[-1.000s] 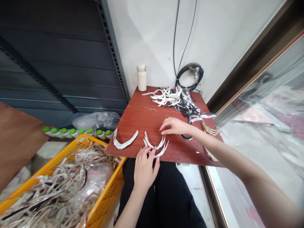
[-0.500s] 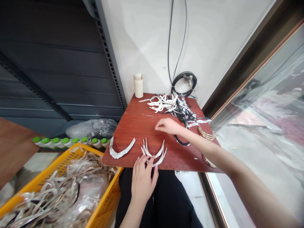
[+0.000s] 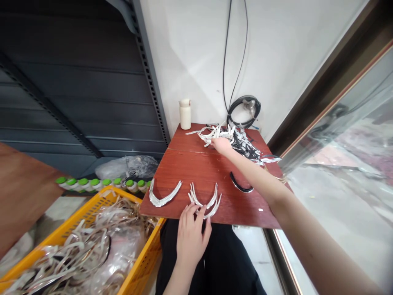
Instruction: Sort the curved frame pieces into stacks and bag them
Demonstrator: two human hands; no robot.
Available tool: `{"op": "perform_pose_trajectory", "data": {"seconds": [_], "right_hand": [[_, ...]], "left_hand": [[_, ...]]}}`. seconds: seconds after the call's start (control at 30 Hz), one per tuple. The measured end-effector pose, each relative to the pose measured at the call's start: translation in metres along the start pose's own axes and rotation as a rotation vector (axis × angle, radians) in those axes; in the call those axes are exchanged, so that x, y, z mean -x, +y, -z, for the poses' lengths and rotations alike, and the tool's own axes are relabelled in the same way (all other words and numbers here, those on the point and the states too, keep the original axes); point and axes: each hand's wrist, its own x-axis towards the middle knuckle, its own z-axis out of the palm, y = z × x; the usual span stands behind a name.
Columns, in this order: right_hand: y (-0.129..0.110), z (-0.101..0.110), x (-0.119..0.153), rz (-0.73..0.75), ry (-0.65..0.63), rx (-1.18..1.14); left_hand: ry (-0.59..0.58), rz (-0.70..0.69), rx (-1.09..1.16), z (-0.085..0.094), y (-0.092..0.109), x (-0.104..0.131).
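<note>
My left hand (image 3: 193,233) lies with its fingers stretched over a set of silvery-white curved strips (image 3: 215,207) near the front edge of the red-brown table (image 3: 196,166). To its left is another U-shaped bunch of silvery strips (image 3: 166,200). My right hand (image 3: 222,145) is at the back of the table, its fingers bent together against a pile of white strips (image 3: 219,132); what lies between the fingertips is hidden. Black and silver strips (image 3: 245,145) are heaped beside it. Under my right forearm sits a black curved band (image 3: 240,184).
A cream bottle (image 3: 185,115) and a coil of black cable (image 3: 259,110) stand against the wall. To the left, a yellow crate (image 3: 139,262) holds tangled strips and plastic bags. Behind it are several green-lidded jars (image 3: 95,183). Glass (image 3: 346,135) borders the right side.
My right hand has reached away from me, from above the table's middle to the white strips at the back. My left hand stays on the silvery strips. The view has shifted slightly.
</note>
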Motion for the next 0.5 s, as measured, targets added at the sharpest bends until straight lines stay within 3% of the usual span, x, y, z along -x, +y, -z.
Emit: {"op": "perform_pose_trajectory", "data": {"seconds": [0.27,0.4,0.5], "right_hand": [[0.023,0.065,0.010,0.083,-0.190,-0.309],[0.024,0.083,0.038,0.221,-0.089,-0.629],[0.006,0.070,0.074,0.363,0.035,-0.600]], "left_hand": [[0.001,0.002,0.020,0.000,-0.001,-0.001],[-0.009,0.007,0.021,-0.001,-0.001,0.000],[-0.017,0.010,0.024,-0.001,0.000,0.001]]}}
